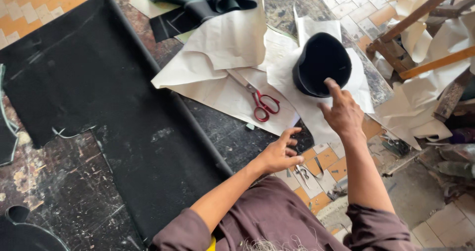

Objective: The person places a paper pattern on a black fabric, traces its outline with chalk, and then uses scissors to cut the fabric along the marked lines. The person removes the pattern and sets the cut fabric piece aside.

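**Fingertip on the black roll**

Nearest, the left hand (pixel 281 154) hovers spread and empty at the worktable (pixel 222 132) edge. Beyond, the right hand (pixel 341 113) touches the black fabric roll (pixel 320 63) on white paper (pixel 232 43), seemingly with one finger; a nudge could tip it. Red-handled scissors (pixel 260 100) lie near.

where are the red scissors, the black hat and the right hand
red-handled scissors (pixel 261 102), head view, on the pivot just above the red loops
black hat (pixel 320 63), head view, on its dark crown
right hand (pixel 342 113), head view, on the back of the hand
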